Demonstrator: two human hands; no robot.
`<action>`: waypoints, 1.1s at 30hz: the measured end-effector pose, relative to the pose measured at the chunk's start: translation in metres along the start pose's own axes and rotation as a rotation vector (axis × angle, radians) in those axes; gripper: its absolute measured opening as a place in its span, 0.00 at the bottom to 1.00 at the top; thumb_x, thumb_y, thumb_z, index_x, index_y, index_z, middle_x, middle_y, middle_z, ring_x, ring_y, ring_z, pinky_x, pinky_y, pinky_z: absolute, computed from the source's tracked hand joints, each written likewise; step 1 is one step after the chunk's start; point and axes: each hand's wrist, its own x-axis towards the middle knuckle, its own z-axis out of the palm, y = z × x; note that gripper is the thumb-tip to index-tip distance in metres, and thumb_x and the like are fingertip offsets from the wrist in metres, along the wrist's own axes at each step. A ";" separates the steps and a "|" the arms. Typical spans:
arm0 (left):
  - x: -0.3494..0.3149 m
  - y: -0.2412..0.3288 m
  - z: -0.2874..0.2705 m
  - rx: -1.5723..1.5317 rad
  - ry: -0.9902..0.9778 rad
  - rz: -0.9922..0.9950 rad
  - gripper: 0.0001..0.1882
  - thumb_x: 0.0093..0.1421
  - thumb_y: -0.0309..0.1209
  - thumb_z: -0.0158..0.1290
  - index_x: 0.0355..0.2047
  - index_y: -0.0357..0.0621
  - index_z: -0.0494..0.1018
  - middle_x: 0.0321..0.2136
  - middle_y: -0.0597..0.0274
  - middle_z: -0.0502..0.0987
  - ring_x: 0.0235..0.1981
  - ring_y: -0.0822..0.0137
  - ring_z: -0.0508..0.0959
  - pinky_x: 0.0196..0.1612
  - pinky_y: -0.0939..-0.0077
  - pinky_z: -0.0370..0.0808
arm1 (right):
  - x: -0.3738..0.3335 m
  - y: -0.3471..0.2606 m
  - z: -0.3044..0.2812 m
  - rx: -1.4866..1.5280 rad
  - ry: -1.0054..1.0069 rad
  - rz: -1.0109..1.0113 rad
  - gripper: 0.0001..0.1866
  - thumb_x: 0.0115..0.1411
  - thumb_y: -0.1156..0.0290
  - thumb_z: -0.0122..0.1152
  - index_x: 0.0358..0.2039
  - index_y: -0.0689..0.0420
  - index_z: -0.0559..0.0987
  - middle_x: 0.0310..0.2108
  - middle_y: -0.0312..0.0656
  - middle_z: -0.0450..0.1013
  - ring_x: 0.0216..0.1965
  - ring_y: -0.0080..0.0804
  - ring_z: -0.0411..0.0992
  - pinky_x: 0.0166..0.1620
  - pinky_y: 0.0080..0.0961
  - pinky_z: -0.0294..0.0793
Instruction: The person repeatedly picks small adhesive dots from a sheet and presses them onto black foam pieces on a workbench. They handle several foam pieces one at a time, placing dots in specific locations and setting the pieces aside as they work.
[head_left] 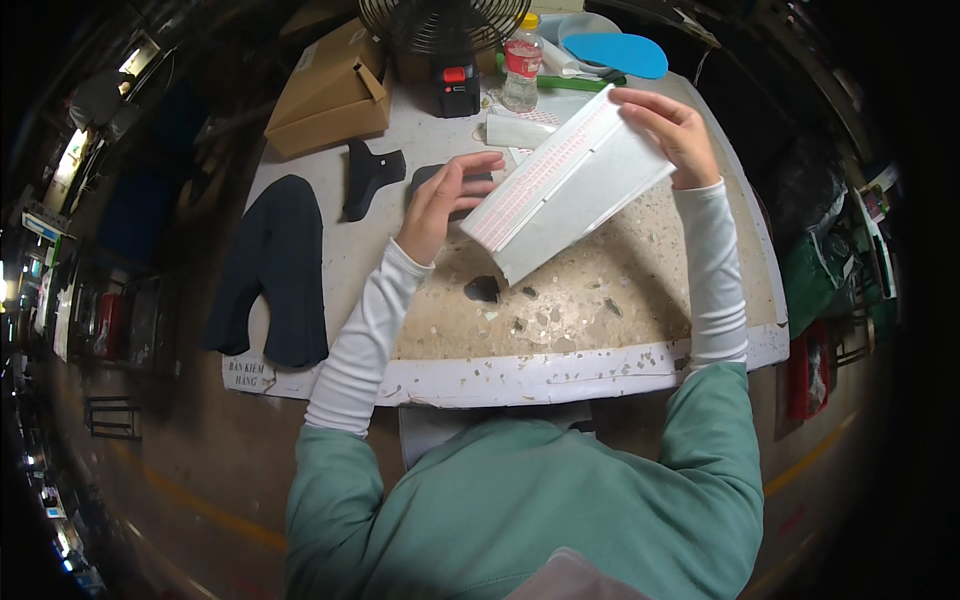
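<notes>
My right hand [675,138] pinches the upper right end of a white sheet [580,195] between thumb and fingers. The sheet is tilted above the table and carries rows of small reddish marks along its far long edge. Just beside its lower left end is my left hand [435,205], with its fingers stretched out and nothing visible in them. Under those fingers lies a dark grey flat piece [425,176], partly covered by the hand. To the left rest a small black forked piece [370,175] and a large dark navy forked piece [275,255].
At the back stand a cardboard box [325,90], a fan [445,30] and a clear bottle with a yellow cap [521,75]. A blue oval piece [615,55] and more white sheets [520,132] lie at the back right. The worn tabletop [440,330] has chipped patches.
</notes>
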 end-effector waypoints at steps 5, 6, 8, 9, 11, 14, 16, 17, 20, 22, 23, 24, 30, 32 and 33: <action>-0.002 -0.009 0.006 0.356 0.127 -0.025 0.24 0.54 0.25 0.60 0.51 0.36 0.68 0.40 0.56 0.74 0.40 0.77 0.75 0.42 0.85 0.74 | 0.012 0.017 0.031 -0.072 -0.015 0.031 0.12 0.56 0.71 0.63 0.41 0.57 0.81 0.39 0.38 0.78 0.38 0.23 0.75 0.43 0.20 0.75; -0.001 -0.013 0.002 0.390 0.136 -0.026 0.23 0.54 0.26 0.60 0.50 0.36 0.69 0.40 0.56 0.74 0.39 0.77 0.75 0.41 0.84 0.74 | 0.013 0.018 0.034 -0.144 0.022 0.041 0.11 0.55 0.71 0.63 0.39 0.55 0.82 0.39 0.37 0.78 0.37 0.25 0.76 0.41 0.22 0.76; 0.000 -0.020 -0.004 0.516 0.148 0.034 0.18 0.55 0.27 0.59 0.45 0.35 0.72 0.35 0.58 0.76 0.35 0.77 0.77 0.40 0.85 0.74 | 0.010 0.023 0.043 -0.495 0.106 -0.258 0.10 0.53 0.71 0.63 0.38 0.54 0.82 0.40 0.38 0.78 0.39 0.29 0.76 0.41 0.25 0.75; 0.000 -0.023 -0.008 0.532 0.137 -0.021 0.17 0.55 0.27 0.59 0.45 0.35 0.73 0.35 0.59 0.77 0.34 0.77 0.77 0.40 0.85 0.74 | 0.008 0.025 0.047 -0.691 0.176 -0.365 0.10 0.53 0.71 0.63 0.37 0.54 0.82 0.40 0.38 0.78 0.39 0.32 0.76 0.42 0.26 0.75; -0.001 -0.030 -0.011 0.557 0.116 -0.129 0.16 0.56 0.27 0.58 0.44 0.36 0.74 0.33 0.60 0.78 0.33 0.77 0.77 0.39 0.86 0.74 | 0.003 0.029 0.054 -0.847 0.041 -0.558 0.11 0.50 0.71 0.63 0.36 0.53 0.81 0.40 0.40 0.76 0.44 0.38 0.73 0.47 0.30 0.72; -0.002 -0.035 -0.014 0.304 0.094 -0.227 0.14 0.57 0.26 0.57 0.44 0.36 0.74 0.32 0.61 0.79 0.32 0.78 0.78 0.39 0.87 0.74 | -0.001 0.040 0.073 -0.879 -0.263 -0.633 0.11 0.50 0.69 0.65 0.36 0.56 0.82 0.37 0.42 0.77 0.41 0.39 0.74 0.47 0.30 0.73; -0.001 -0.034 -0.017 0.186 0.087 -0.260 0.13 0.58 0.26 0.56 0.43 0.35 0.74 0.32 0.62 0.79 0.32 0.77 0.78 0.39 0.87 0.74 | -0.005 0.047 0.080 -0.754 -0.381 -0.286 0.11 0.51 0.70 0.65 0.37 0.58 0.81 0.37 0.43 0.78 0.39 0.36 0.76 0.45 0.31 0.75; -0.001 -0.033 -0.018 0.225 0.070 -0.236 0.13 0.58 0.27 0.57 0.42 0.35 0.74 0.32 0.62 0.79 0.32 0.77 0.78 0.39 0.87 0.74 | -0.006 0.050 0.081 -0.673 -0.435 -0.157 0.11 0.52 0.71 0.65 0.37 0.59 0.81 0.36 0.44 0.78 0.38 0.35 0.77 0.44 0.31 0.76; -0.001 -0.031 -0.019 0.379 0.030 -0.169 0.14 0.55 0.28 0.60 0.41 0.35 0.75 0.32 0.61 0.79 0.31 0.77 0.78 0.38 0.87 0.74 | -0.006 0.058 0.086 -0.568 -0.451 -0.176 0.12 0.52 0.68 0.66 0.36 0.58 0.82 0.31 0.45 0.78 0.32 0.35 0.77 0.41 0.28 0.76; -0.003 -0.029 -0.019 0.536 -0.017 -0.148 0.15 0.54 0.30 0.62 0.39 0.35 0.75 0.32 0.61 0.80 0.31 0.78 0.77 0.38 0.87 0.74 | -0.006 0.060 0.085 -0.556 -0.466 -0.202 0.12 0.51 0.67 0.66 0.35 0.58 0.82 0.30 0.45 0.78 0.30 0.35 0.77 0.38 0.26 0.75; -0.003 -0.028 -0.019 0.476 0.005 -0.199 0.15 0.53 0.30 0.63 0.39 0.35 0.76 0.31 0.61 0.80 0.31 0.78 0.77 0.37 0.87 0.74 | -0.006 0.060 0.084 -0.571 -0.476 -0.226 0.12 0.51 0.67 0.67 0.35 0.58 0.82 0.29 0.45 0.78 0.30 0.35 0.77 0.38 0.26 0.75; -0.003 -0.027 -0.019 0.415 0.026 -0.251 0.16 0.52 0.31 0.64 0.38 0.35 0.76 0.31 0.61 0.80 0.30 0.78 0.77 0.37 0.87 0.73 | -0.006 0.059 0.083 -0.586 -0.486 -0.250 0.12 0.51 0.67 0.67 0.35 0.58 0.82 0.29 0.45 0.78 0.29 0.35 0.77 0.37 0.26 0.75; -0.004 -0.027 -0.021 0.421 -0.001 -0.249 0.13 0.54 0.32 0.62 0.35 0.34 0.79 0.29 0.62 0.80 0.29 0.79 0.76 0.36 0.87 0.72 | -0.004 0.057 0.080 -0.602 -0.558 -0.126 0.10 0.51 0.69 0.67 0.34 0.59 0.82 0.29 0.41 0.79 0.31 0.31 0.76 0.39 0.27 0.75; -0.004 -0.030 -0.020 0.446 0.021 -0.211 0.12 0.55 0.32 0.60 0.35 0.34 0.79 0.28 0.62 0.80 0.29 0.80 0.75 0.35 0.87 0.72 | -0.004 0.059 0.081 -0.613 -0.537 -0.117 0.10 0.51 0.69 0.67 0.33 0.58 0.82 0.29 0.40 0.79 0.32 0.31 0.76 0.38 0.27 0.75; -0.003 -0.032 -0.020 0.477 0.033 -0.193 0.12 0.56 0.32 0.60 0.35 0.34 0.79 0.28 0.63 0.80 0.29 0.80 0.75 0.35 0.87 0.72 | -0.004 0.060 0.082 -0.620 -0.515 -0.122 0.10 0.51 0.69 0.67 0.33 0.58 0.82 0.29 0.39 0.78 0.32 0.31 0.75 0.37 0.27 0.75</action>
